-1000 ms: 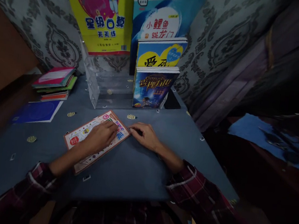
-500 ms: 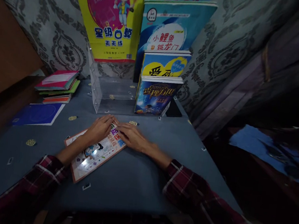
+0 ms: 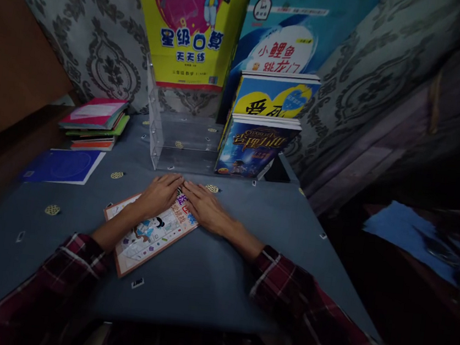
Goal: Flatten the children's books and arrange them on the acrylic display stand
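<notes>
Grey table (image 3: 210,270), dim corner. Both hands flat on the far end of a booklet (image 3: 145,237): left hand (image 3: 160,195) and right hand (image 3: 205,208), fingers spread, gripping nothing. Probably squaring it before a lift; needs fingers under an edge. Open room nearer; clear rack (image 3: 183,145) and standing books (image 3: 257,148) close behind.

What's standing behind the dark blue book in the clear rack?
Behind the dark blue book stands a yellow-and-blue book, then a taller light-blue one. Only their upper covers show; the lower parts are covered. The rack is bare on its left side.
</notes>
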`<state>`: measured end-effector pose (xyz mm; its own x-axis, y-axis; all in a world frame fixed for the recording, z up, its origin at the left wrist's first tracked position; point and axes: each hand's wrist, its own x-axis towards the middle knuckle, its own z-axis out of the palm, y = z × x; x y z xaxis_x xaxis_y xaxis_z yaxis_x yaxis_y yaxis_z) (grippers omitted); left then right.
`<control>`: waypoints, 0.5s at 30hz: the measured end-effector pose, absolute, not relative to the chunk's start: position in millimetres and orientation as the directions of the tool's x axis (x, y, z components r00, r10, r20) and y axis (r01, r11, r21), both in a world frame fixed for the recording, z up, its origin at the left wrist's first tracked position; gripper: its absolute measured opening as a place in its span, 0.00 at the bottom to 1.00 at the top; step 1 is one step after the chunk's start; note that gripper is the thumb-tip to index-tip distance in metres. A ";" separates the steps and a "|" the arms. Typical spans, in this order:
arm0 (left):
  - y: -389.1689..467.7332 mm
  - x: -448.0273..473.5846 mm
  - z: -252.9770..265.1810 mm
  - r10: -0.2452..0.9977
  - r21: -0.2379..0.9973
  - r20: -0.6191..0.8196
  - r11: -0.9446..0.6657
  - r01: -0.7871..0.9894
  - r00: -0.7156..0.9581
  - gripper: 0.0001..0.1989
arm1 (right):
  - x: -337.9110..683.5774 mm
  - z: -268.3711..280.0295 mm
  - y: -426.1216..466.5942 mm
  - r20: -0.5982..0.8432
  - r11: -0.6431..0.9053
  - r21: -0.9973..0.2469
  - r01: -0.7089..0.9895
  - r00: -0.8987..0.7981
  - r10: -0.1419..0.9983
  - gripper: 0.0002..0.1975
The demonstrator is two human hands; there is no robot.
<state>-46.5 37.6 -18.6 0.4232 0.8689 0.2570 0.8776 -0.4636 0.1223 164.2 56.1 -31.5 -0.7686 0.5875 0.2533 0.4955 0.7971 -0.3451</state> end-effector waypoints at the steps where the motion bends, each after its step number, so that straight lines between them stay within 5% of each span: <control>1: 37.5 -46.4 -18.5 0.871 0.123 0.251 -0.460 0.879 0.421 0.23 | 166.3 -32.8 54.8 0.257 0.800 -0.345 0.491 -0.770 0.583 0.25; 15: 39.4 -48.1 -23.2 0.880 0.125 0.244 -0.445 0.887 0.407 0.23 | 207.3 -36.0 13.6 0.315 0.807 -0.319 0.498 -0.747 0.585 0.22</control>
<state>-48.1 39.4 -23.2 0.4075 0.8799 0.2444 0.8867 -0.4452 0.1246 207.3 13.6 -36.0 -0.7472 0.5854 0.3147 0.4975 0.8066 -0.3192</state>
